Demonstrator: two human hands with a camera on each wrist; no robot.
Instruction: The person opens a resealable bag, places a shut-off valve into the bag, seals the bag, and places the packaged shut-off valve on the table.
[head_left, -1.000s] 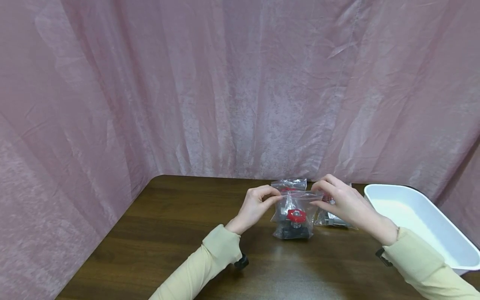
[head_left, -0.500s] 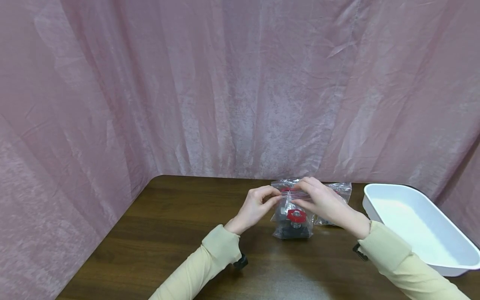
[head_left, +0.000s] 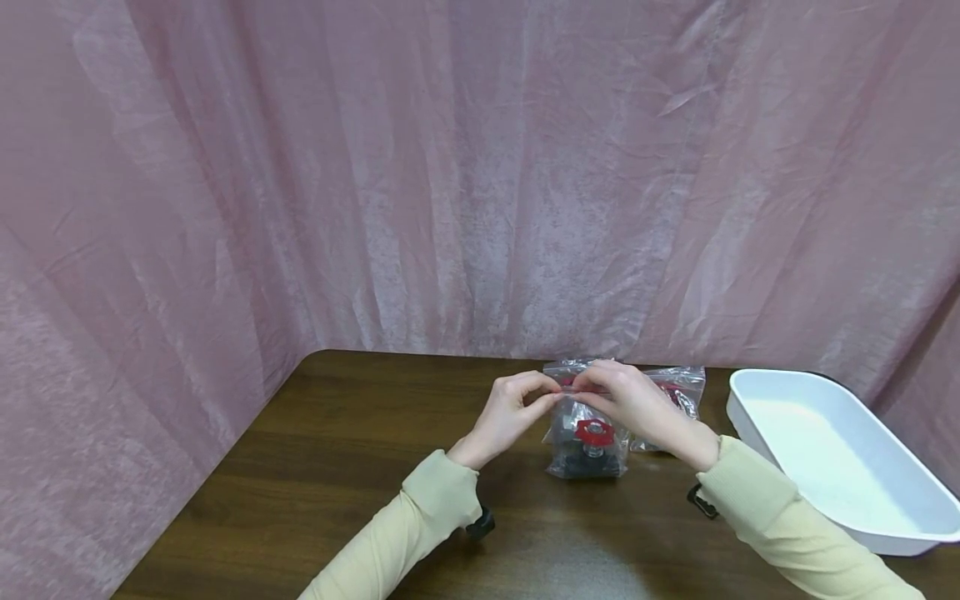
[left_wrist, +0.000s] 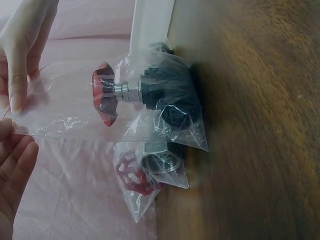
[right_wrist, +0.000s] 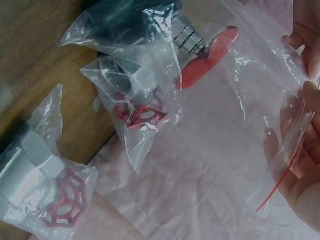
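Observation:
A clear zip bag (head_left: 581,412) with a red strip at its mouth stands on the table. Inside is a valve with a dark body (left_wrist: 172,90) and a red handwheel (head_left: 595,432). My left hand (head_left: 513,412) pinches the bag's upper left corner between thumb and fingers. Close beside it, my right hand (head_left: 633,404) pinches the same top edge, the fingertips of both hands nearly meeting. In the right wrist view, the red strip (right_wrist: 287,172) runs past the right hand's fingers. Behind stands another bagged valve, metal with a red handwheel (right_wrist: 140,115), partly hidden.
A further bagged metal valve (right_wrist: 37,172) with a red handwheel lies to the right, partly behind my right hand. A white tray (head_left: 738,408) stands at the table's right side. Pink curtain (head_left: 480,183) hangs behind the brown wooden table (head_left: 360,433).
My right hand has moved left along the bag's top edge, from its right corner to beside my left hand. The left hand and the bag stay in place.

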